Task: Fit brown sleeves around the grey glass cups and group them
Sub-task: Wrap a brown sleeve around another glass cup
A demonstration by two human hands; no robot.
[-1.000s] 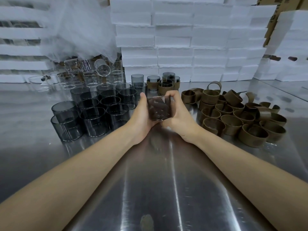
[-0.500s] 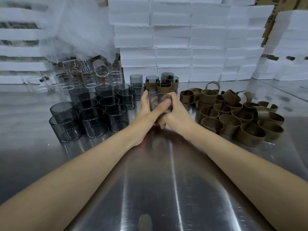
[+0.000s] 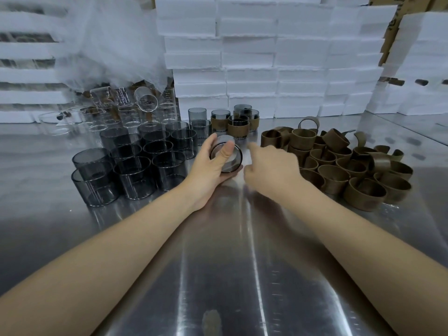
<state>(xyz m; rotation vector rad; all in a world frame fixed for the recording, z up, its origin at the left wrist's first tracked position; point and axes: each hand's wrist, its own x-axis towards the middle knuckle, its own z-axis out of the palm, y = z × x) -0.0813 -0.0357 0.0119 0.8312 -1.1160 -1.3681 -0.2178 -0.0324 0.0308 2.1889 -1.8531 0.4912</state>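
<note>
The left hand (image 3: 206,170) is gripping one grey cup (image 3: 234,162), the thumb lying across its rim and the fingers curling round its far side; the cup is tilting with its mouth toward the camera, raised just above the steel table (image 3: 218,263). Whether a sleeve is sitting on this cup cannot be told. The right hand (image 3: 271,170) is hovering just beside the cup on its right, holding nothing, with fingers loosely bent, the forefinger extending toward the cup, and its outline blurring. To the left of the grip, bare grey cups (image 3: 135,170) are standing upright in a tight cluster. Just beyond the held cup, four sleeved cups (image 3: 232,122) are standing grouped together, with two taller bare grey ones beside them. To the right, a heap of loose brown sleeves (image 3: 339,166) is lying on the table. Farther back left, clear glasses (image 3: 126,110) are standing, one tipped over, and white foam boxes (image 3: 266,57) are rising in stacks behind everything.
</note>
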